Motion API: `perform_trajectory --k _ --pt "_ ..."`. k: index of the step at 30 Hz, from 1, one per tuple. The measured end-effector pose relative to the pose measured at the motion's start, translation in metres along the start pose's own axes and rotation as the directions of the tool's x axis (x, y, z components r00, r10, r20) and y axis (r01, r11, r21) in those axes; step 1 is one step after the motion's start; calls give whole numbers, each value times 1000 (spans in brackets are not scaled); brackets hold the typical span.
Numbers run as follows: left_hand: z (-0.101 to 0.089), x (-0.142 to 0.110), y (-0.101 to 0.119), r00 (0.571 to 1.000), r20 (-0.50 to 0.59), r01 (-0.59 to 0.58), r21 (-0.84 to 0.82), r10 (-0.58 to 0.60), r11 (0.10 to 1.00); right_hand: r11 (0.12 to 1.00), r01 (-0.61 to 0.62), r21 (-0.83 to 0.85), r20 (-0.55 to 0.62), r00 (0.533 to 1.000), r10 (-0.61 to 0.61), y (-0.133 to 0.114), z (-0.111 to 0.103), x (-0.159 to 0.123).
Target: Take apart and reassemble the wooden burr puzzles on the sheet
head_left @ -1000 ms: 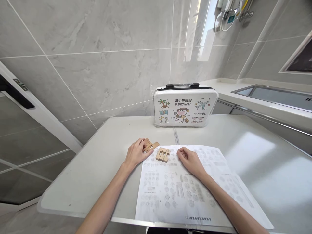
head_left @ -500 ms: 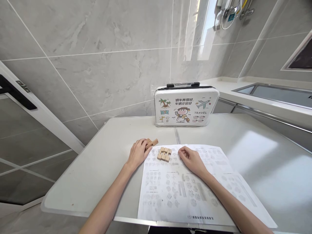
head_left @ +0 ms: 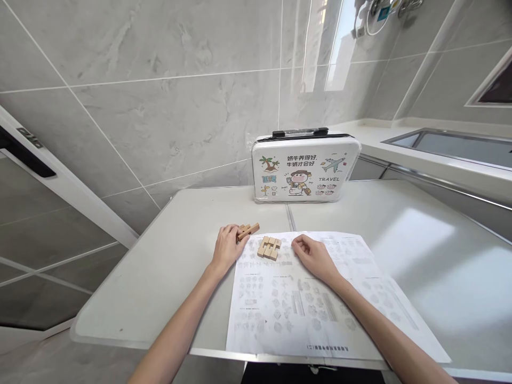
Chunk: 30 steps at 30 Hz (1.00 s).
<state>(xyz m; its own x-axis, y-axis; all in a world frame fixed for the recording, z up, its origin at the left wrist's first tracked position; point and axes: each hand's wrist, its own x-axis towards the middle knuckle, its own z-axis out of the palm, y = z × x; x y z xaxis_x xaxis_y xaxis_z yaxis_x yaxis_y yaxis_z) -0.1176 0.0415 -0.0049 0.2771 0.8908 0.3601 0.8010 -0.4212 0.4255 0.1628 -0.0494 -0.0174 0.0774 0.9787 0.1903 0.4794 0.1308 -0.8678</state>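
Observation:
My left hand rests on the white table with its fingers curled around a notched wooden puzzle piece that sticks out to the right. A small cluster of wooden puzzle pieces lies on the top edge of a printed instruction sheet, between both hands. My right hand lies on the sheet just right of the cluster, fingers curled loosely, with nothing visible in it.
A white cartoon-printed carry case with a black handle stands at the back of the table against the tiled wall. A counter with a sink runs along the right. A door with a dark handle is at left.
The hands and pieces keep their places; the left hand has drawn its wooden piece slightly closer. The view has shifted a little, so everything sits slightly higher in the picture.

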Motion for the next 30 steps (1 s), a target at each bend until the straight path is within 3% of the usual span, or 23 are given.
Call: perform_trajectory --k 8,23,30 --pt "-1 -1 -2 1000 -12 -10 72 11 997 1000 16 -12 -5 1000 -16 1 0 0" --pt "-2 -1 -3 999 -51 -17 10 18 1000 1000 13 -17 -2 1000 -13 2 1 -1" --pt "-3 1 -1 1000 -7 4 -48 -4 999 1000 5 -15 6 1000 -4 3 1 -1"
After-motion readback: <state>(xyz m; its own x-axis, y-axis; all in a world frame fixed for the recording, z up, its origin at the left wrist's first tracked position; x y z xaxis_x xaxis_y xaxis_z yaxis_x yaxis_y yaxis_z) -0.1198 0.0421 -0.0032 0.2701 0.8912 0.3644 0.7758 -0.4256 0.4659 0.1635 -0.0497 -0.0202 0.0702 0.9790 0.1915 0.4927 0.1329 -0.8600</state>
